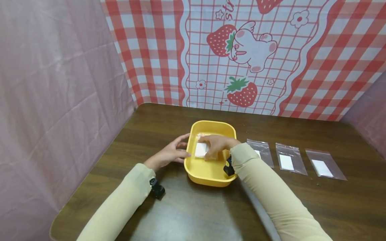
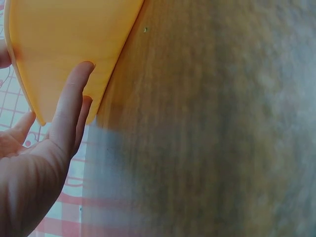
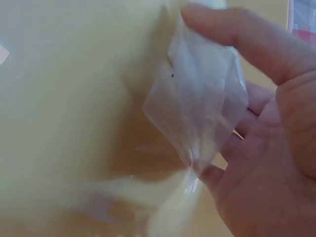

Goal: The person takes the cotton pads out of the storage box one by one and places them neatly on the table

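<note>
A yellow plastic basin (image 1: 205, 172) stands on the table in the head view. My left hand (image 1: 170, 154) is at its left side, and in the left wrist view its fairly straight fingers (image 2: 71, 108) touch the outer wall. My right hand (image 1: 218, 144) reaches inside the basin and pinches a clear zip bag (image 3: 202, 98), which looks creased between thumb and fingers in the right wrist view. A white card (image 1: 200, 150) shows at the bag in the head view, partly hidden by the right hand.
Three clear zip bags with white cards lie in a row right of the basin: a near one (image 1: 262, 149) partly behind the right sleeve, a middle one (image 1: 291, 159) and a far one (image 1: 327, 164). A strawberry-print cloth (image 1: 199, 60) hangs behind the wooden table (image 1: 150, 127).
</note>
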`<state>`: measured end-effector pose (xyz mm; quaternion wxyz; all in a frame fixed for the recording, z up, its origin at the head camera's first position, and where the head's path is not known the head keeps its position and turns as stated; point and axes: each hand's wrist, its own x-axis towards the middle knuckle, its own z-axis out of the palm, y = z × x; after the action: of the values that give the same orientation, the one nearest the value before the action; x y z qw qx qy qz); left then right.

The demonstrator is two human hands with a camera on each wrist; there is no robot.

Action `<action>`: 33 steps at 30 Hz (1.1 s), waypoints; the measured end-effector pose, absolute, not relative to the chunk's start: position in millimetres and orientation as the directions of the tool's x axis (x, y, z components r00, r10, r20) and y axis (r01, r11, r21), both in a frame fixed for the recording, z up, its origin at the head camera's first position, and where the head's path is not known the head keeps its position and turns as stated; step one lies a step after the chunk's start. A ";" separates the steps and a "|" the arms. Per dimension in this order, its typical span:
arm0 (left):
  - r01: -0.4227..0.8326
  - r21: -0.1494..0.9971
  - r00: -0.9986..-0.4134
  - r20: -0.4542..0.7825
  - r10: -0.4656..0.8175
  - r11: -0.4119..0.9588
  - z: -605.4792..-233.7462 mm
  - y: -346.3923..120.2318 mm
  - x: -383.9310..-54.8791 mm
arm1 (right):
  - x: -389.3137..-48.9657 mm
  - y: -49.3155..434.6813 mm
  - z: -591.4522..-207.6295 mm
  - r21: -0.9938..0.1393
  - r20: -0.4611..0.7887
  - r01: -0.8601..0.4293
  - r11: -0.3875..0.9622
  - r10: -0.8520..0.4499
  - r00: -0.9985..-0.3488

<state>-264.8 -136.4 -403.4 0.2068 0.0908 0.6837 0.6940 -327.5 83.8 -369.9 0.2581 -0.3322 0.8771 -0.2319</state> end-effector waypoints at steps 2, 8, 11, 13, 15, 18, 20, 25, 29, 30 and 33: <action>-0.163 0.986 -0.898 -0.159 0.410 0.025 -403.1 -136.6 -264.9 | -328.4 84.0 -369.5 -0.578 -0.296 -0.454 0.678 -0.693 -0.658; -0.156 0.987 -0.898 -0.159 0.410 0.040 -401.8 -136.2 -264.3 | -329.8 86.4 -369.1 -0.608 -0.270 -0.433 0.666 -0.686 -0.676; -0.153 0.988 -0.897 -0.154 0.414 0.036 -400.9 -135.4 -263.7 | -329.8 88.0 -367.3 -0.621 -0.249 -0.445 0.646 -0.700 -0.669; -0.151 0.988 -0.896 -0.152 0.417 0.034 -400.3 -135.1 -263.4 | -329.2 89.4 -364.5 -0.622 -0.243 -0.444 0.645 -0.698 -0.674; -0.152 0.988 -0.895 -0.152 0.420 0.034 -400.1 -134.9 -263.5 | -329.1 90.4 -360.7 -0.618 -0.234 -0.447 0.646 -0.695 -0.680; -0.156 0.987 -0.895 -0.160 0.417 0.044 -399.5 -135.2 -263.5 | -329.8 92.1 -354.4 -0.617 -0.221 -0.447 0.648 -0.688 -0.691; -0.162 0.985 -0.895 -0.169 0.414 0.051 -398.9 -135.3 -263.2 | -330.8 93.1 -350.6 -0.621 -0.213 -0.445 0.645 -0.685 -0.696; -0.167 0.984 -0.895 -0.176 0.410 0.058 -397.4 -135.5 -262.1 | -333.4 94.2 -344.3 -0.610 -0.206 -0.437 0.661 -0.665 -0.718; -0.168 0.985 -0.895 -0.174 0.410 0.051 -397.7 -135.5 -261.5 | -332.8 94.6 -337.7 -0.602 -0.190 -0.450 0.660 -0.666 -0.721; -0.166 0.985 -0.896 -0.172 0.409 0.051 -397.7 -135.2 -261.5 | -332.2 95.2 -335.4 -0.598 -0.183 -0.457 0.658 -0.667 -0.722; -0.165 0.985 -0.898 -0.171 0.405 0.051 -397.6 -134.4 -261.2 | -329.4 96.9 -328.1 -0.591 -0.173 -0.462 0.661 -0.663 -0.728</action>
<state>-261.2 -134.4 -397.6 0.2084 0.0864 0.6945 0.6832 -329.4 96.9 -328.1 0.1904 -0.3155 0.8914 -0.2640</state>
